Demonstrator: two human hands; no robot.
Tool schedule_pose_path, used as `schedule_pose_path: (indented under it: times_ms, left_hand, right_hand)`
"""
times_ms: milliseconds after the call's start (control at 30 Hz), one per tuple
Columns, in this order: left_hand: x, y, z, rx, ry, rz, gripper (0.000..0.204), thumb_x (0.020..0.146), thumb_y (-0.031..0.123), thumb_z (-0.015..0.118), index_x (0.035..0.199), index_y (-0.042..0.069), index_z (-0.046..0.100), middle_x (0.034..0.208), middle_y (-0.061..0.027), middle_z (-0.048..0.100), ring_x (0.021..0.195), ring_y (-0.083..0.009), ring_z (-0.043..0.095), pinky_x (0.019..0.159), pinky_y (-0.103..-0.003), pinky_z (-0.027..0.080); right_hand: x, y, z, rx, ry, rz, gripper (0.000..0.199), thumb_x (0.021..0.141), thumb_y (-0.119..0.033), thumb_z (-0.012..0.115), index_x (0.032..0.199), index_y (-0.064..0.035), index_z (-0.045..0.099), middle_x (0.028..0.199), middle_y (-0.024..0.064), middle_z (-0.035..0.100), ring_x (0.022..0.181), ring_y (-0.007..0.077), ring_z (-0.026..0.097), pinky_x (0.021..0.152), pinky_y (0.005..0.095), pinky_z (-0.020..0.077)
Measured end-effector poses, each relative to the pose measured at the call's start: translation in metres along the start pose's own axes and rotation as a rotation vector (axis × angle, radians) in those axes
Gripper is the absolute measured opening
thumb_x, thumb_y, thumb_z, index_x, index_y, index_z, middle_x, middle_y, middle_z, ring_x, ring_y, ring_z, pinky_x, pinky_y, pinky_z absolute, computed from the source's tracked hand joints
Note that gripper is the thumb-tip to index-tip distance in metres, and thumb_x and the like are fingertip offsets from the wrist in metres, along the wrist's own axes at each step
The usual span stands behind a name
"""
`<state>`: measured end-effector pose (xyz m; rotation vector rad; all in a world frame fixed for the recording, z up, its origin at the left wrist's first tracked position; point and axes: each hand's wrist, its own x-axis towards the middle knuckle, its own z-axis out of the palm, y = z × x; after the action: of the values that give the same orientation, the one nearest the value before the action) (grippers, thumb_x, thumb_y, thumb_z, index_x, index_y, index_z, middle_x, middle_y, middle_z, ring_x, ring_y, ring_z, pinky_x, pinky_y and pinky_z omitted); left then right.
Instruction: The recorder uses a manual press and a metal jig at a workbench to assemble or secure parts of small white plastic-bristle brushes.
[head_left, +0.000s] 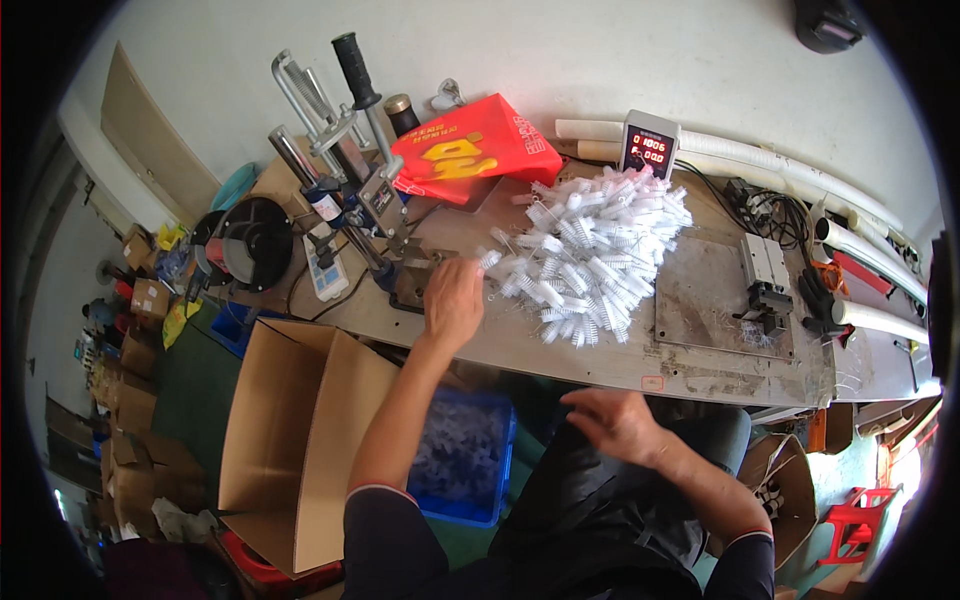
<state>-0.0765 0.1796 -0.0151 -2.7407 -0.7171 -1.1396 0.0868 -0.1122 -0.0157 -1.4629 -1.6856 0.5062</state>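
Left hand (455,303) is bent with its fingers close together, beside the base of the lever press (378,200) and at a white bristle piece (489,260); whether it grips this piece, I cannot tell. Right hand (618,425) is half curled above the dark trousers (570,490), its content unclear. Heaped bristle pieces (600,255) lie on the table (600,366).

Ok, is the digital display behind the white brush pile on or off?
On: the digital display shows glowing red digits, behind the white brushes.
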Motion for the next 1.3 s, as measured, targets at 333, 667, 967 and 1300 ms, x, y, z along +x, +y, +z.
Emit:
schedule_pose_path:
  times_ms: [333,667,967,1300]
  left_hand:
    - [-0.057,0.031,-0.042,-0.688,0.136,-0.675,0.024,0.103,0.009,0.063,0.124,-0.001,0.069,0.096,-0.0015,0.072,0.077,-0.0057,0.056,0.07,-0.023,0.047]
    - [-0.058,-0.038,-0.035,-0.866,0.084,-1.018,0.027,0.104,0.007,0.055,0.126,0.003,0.069,0.084,0.0025,0.062,0.058,-0.0014,0.039,0.05,-0.021,0.031]
    - [-0.04,-0.054,-0.025,-0.842,0.028,-1.057,0.025,0.104,0.01,0.057,0.123,0.003,0.07,0.079,0.0004,0.066,0.057,-0.002,0.041,0.05,-0.022,0.033]
    - [-0.022,-0.051,-0.026,-0.641,0.004,-0.964,0.018,0.103,0.011,0.059,0.106,0.001,0.073,0.073,-0.0012,0.069,0.057,-0.0052,0.047,0.053,-0.026,0.038]
  right_hand:
    - [0.143,-0.011,-0.001,0.444,0.078,0.393,0.022,0.093,-0.009,0.068,0.111,0.004,0.071,0.088,0.0093,0.073,0.067,0.0099,0.063,0.062,0.0274,0.0526]
    - [0.286,-0.032,-0.027,0.344,0.216,0.104,0.025,0.092,-0.012,0.067,0.111,0.0047,0.071,0.085,0.0082,0.073,0.064,0.0111,0.064,0.058,0.0294,0.0518]
    - [0.369,-0.086,-0.057,-0.074,0.384,-0.185,0.035,0.102,-0.029,0.063,0.114,0.0038,0.071,0.088,0.0071,0.071,0.074,0.0103,0.064,0.065,0.0275,0.0509]
    - [0.415,-0.15,-0.066,0.191,0.342,-0.206,0.071,0.105,-0.054,0.045,0.131,0.0106,0.059,0.119,0.0256,0.066,0.113,0.0344,0.064,0.093,0.0442,0.0521]
